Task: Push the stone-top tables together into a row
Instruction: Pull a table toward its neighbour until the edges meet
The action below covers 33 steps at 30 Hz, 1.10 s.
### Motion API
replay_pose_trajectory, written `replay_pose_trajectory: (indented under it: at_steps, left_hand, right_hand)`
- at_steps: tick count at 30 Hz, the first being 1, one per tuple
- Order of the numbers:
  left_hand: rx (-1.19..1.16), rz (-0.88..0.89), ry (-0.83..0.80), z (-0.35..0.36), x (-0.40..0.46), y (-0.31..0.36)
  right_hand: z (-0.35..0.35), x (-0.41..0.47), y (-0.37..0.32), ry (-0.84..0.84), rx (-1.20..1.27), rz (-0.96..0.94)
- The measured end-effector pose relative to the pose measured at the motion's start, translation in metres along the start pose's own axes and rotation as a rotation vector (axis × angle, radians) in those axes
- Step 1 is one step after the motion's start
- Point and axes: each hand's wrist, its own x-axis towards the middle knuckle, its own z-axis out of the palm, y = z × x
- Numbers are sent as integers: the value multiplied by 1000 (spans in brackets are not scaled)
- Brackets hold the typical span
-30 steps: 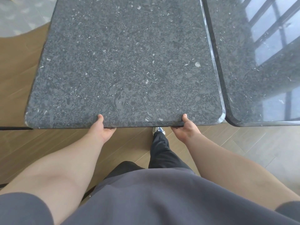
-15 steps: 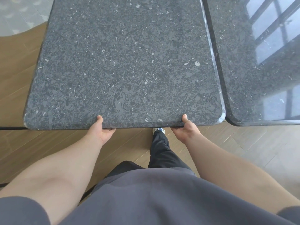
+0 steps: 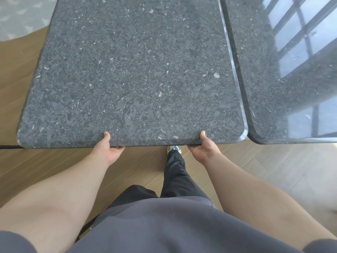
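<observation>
A dark speckled stone-top table (image 3: 135,70) fills the middle of the view. My left hand (image 3: 110,149) grips its near edge, thumb on top and fingers hidden underneath. My right hand (image 3: 203,147) grips the same edge further right, the same way. A second stone-top table (image 3: 284,99) stands to the right, its long side close beside the first with a thin dark gap between them. Window light reflects off its top.
Wooden floor (image 3: 273,167) lies under and in front of the tables. A pale patterned floor area (image 3: 20,17) shows at the far left. My leg and shoe (image 3: 174,149) are below the near edge between my hands.
The table I hold has shifted very slightly; its near edge sits a touch lower and its left corner further left in view. Both hands keep the same grip.
</observation>
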Motion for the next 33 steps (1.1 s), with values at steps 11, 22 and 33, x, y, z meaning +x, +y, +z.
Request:
replay_pose_trajectory:
  at_steps: [11, 22, 33]
  left_hand:
    - [10, 19, 23, 0, 2, -1]
    - [12, 33, 35, 0, -2, -3]
    - [-11, 3, 40, 3, -8, 0]
  right_hand:
    - [-4, -1, -1, -10, 9, 25]
    - [-4, -5, -2, -10, 17, 28]
    - [2, -8, -1, 11, 43, 6]
